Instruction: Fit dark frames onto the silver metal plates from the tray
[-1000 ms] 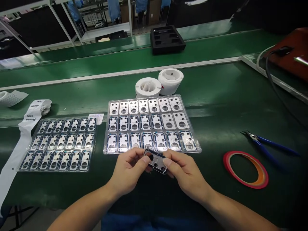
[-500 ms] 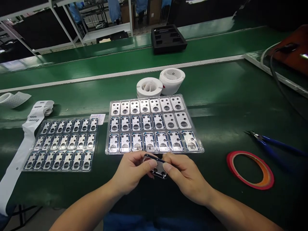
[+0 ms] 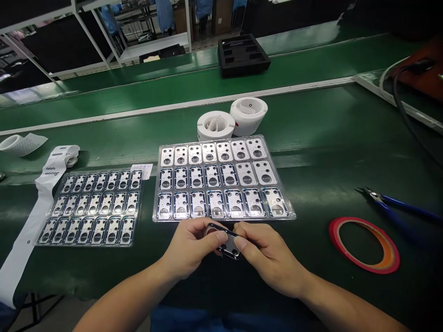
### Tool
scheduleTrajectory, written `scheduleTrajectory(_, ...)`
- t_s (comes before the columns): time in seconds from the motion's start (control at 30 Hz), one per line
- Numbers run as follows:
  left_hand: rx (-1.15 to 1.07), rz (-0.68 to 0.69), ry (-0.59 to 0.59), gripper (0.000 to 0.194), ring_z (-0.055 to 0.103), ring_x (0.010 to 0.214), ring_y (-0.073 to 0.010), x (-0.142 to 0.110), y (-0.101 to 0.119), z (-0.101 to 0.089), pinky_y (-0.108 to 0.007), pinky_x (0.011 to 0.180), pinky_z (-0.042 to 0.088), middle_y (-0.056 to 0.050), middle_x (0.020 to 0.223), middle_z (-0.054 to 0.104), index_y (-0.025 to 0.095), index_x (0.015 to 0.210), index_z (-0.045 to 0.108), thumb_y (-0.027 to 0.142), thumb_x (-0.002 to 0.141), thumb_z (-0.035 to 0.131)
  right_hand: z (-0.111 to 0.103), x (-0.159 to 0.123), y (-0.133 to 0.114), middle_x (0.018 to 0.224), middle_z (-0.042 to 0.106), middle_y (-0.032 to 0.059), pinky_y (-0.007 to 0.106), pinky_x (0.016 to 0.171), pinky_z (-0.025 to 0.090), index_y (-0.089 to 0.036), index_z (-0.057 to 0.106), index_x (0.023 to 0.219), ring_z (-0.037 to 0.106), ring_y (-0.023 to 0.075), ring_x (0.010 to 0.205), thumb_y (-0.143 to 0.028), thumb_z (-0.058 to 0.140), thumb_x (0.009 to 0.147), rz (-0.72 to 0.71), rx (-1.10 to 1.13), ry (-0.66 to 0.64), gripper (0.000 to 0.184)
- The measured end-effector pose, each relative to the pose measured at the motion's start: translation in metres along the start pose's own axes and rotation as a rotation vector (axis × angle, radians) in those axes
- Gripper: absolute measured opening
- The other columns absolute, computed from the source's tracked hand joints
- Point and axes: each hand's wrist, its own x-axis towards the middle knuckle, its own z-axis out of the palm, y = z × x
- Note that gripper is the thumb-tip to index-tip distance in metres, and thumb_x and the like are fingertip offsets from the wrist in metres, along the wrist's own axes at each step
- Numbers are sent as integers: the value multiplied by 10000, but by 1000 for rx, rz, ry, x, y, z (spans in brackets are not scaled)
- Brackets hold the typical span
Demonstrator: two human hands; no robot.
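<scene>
Between my two hands is a small silver metal plate (image 3: 229, 247) with a dark rim and round black spots, held tilted just in front of the larger tray. My left hand (image 3: 192, 242) grips its left part, thumb on top and fingers beneath. My right hand (image 3: 265, 251) is closed on its right end, the thumb pressing the face. Part of the plate is hidden under the thumbs and fingers. Beyond my hands lies a clear plastic tray (image 3: 290, 216) filled with rows of similar plates, some with blue-black edges and some plain silver.
A second filled tray (image 3: 137, 210) lies left, beside a long white label strip (image 3: 26, 244). Two white label rolls (image 3: 215, 125) stand behind the larger tray. At right are a red tape ring (image 3: 337, 240) and blue-handled cutters (image 3: 384, 203). A black foam tray (image 3: 242, 67) sits farther back.
My hands keep the same grip on the plate, which has tilted very slightly. The whole view has shifted a little, so the surroundings appear slightly farther right.
</scene>
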Motion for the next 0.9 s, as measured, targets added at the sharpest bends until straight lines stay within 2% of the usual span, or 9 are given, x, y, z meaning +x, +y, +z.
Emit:
scheduleTrajectory(0.53, 42, 3, 80, 336, 545, 584, -83, 1, -3, 4, -220, 601, 469, 2, 619, 579, 106, 706, 662, 409, 727, 806, 5, 1, -1, 591, 400, -56, 212, 502, 322, -195, 407, 669, 386, 85, 513, -196, 432, 972, -70, -113, 35, 304)
scheduleTrajectory(0.77, 73, 15, 94, 390, 411, 558, -48, 0, -5, 1, -199, 578, 361, 43, 567, 477, 117, 624, 592, 429, 719, 805, 5, 0, -1, 591, 384, -58, 220, 508, 309, -195, 391, 668, 369, 88, 516, -212, 420, 989, -54, -92, -24, 323)
scheduleTrajectory(0.9, 77, 20, 61, 350, 482, 589, -65, -1, -3, -1, -206, 610, 406, 23, 603, 535, 113, 693, 652, 431, 748, 786, 2, 2, 2, 598, 388, -49, 239, 514, 305, -198, 389, 667, 372, 102, 528, -270, 411, 1009, 3, -56, -53, 350)
